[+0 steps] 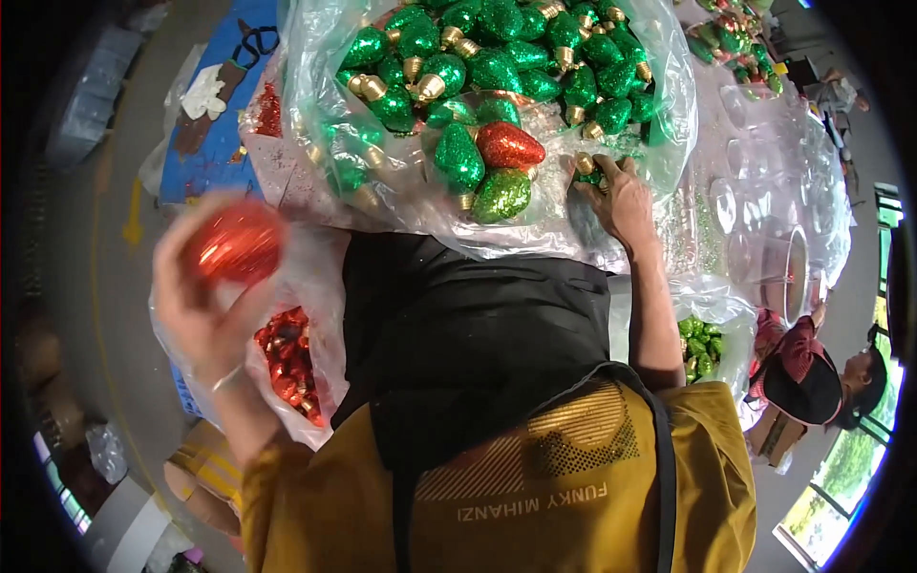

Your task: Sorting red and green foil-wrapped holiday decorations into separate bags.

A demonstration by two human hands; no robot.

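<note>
My left hand (186, 296), smeared by motion, is raised at the left with its fingers closed round a shiny red bulb ornament (236, 244). On the table, my right hand (621, 196) grips a green glittery bulb ornament (588, 170) with a gold screw cap, partly hidden by the fingers. Left of that hand lie a dark green bulb (459, 158), a red glitter bulb (511, 145) and a light green bulb (502, 196), close together. Beyond them a clear plastic bag (315, 57) lies open, full of dark green bulbs (494, 69) with gold caps.
A bag of red bulbs (289, 363) is by my left side, and a bag of light green bulbs (702, 346) by my right. Clear plastic cups (750, 196) stand at the right of the table. Another person (812, 372) is at the far right. Scissors (256, 40) lie at the far left.
</note>
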